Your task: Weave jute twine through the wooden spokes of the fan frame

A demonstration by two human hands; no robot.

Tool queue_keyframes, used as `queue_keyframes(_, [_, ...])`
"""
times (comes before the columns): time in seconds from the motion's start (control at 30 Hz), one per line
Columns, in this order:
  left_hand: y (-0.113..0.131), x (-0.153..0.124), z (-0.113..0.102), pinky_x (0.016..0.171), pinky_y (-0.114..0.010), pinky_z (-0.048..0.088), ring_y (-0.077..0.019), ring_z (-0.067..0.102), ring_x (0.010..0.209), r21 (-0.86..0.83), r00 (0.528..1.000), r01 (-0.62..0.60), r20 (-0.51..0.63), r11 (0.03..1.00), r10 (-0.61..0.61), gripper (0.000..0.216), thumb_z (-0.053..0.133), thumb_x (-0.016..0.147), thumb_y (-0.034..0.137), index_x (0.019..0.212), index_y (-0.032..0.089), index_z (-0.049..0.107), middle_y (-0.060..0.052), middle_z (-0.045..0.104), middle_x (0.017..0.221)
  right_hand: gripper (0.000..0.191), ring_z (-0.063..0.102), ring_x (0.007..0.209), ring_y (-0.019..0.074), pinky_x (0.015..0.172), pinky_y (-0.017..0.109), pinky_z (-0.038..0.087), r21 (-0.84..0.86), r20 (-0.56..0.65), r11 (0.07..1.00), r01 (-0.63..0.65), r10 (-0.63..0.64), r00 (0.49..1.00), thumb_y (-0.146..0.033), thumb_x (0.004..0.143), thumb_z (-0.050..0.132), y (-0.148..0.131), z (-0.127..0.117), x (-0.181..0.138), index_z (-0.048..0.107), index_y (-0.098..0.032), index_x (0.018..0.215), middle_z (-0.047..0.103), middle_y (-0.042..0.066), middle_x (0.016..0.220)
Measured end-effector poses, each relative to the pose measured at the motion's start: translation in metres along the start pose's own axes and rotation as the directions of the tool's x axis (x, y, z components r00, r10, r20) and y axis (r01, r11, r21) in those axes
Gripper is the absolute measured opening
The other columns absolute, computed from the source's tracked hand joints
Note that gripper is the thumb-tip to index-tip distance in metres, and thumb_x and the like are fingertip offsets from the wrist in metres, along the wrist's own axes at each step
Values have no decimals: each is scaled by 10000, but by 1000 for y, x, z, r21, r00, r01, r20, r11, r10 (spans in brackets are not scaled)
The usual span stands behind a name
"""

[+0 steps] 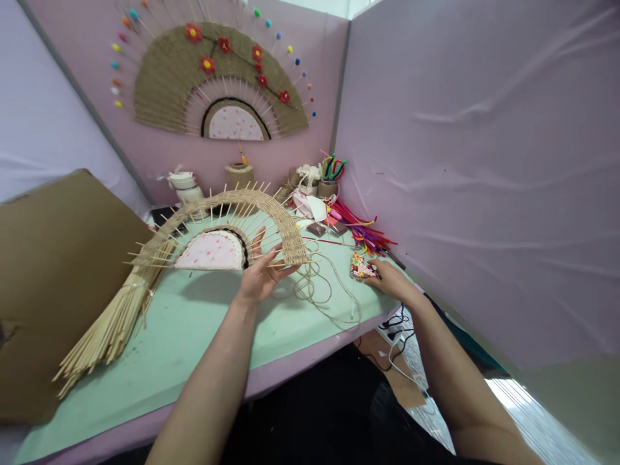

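Observation:
A half-round woven fan (285,226) of twine on thin sticks is tilted up above the table, with a pale pink spotted half-circle (213,250) at its centre. My left hand (261,274) grips the fan at its lower right, thumb in front and fingers partly behind the sticks. Loose twine (322,284) trails from the fan's right end over the tabletop. At the table's right side, my right hand (387,279) has its fingers closed on the edge of a small multicoloured box-like item (362,265); its exact kind I cannot make out.
A bundle of thin sticks (113,323) lies at left beside a cardboard box (58,278). Coloured pipe cleaners (361,226), a twine spool (239,175) and scissors (333,168) in a holder sit at the back. A finished fan (165,71) hangs on the wall.

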State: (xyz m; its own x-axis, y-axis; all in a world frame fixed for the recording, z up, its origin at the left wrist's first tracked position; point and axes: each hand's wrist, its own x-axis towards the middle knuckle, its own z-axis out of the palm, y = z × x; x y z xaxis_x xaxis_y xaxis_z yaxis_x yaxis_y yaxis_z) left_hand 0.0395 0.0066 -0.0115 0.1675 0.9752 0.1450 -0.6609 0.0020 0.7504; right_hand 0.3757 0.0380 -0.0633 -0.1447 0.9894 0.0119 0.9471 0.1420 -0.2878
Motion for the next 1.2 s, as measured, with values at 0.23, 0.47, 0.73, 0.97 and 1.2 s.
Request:
queue_keyframes(0.23, [-1,0,-1,866,-505,535,-263,698,930,21,1000,-14,10,1000,13,755,606,840,172,1446,430,238,-24,641,1216,469,623,878,234,751,330,504,393,-114,915,89,-48,992,-511,863,491,-7,-48,-33,589,-185,1186,664,101,1037])
queue_keyframes(0.47, [-2,0,-2,874,-503,532,-253,694,945,0,1000,-20,-4,1000,20,771,596,844,153,1462,419,218,-19,672,1147,472,577,789,214,678,317,475,152,-276,984,94,-49,960,-505,895,434,-18,-61,-48,590,-175,1195,608,108,954])
queue_keyframes(0.73, [-1,0,-2,856,-509,537,-259,704,906,-2,1000,-26,8,1000,26,812,583,851,142,1473,441,155,-17,672,1148,448,536,879,269,720,369,449,-197,-731,973,-119,-65,679,-419,897,486,-15,-55,-49,564,-162,1255,539,138,990])
queue_keyframes(0.97, [-1,0,-1,867,-512,530,-248,707,887,8,999,-30,-11,1000,30,781,592,842,143,1468,414,213,-27,667,1163,436,546,882,235,741,396,476,371,-885,901,223,271,378,-463,808,607,-33,-79,-52,551,-160,1117,570,119,992])
queue_keyframes(1.2, [-1,0,-1,860,-498,539,-247,703,910,31,1000,-28,-10,999,28,771,597,842,163,1465,411,217,-41,641,1228,350,431,547,88,377,162,232,996,-75,59,60,292,953,-422,634,753,-94,-50,-65,557,-188,806,520,-14,700])
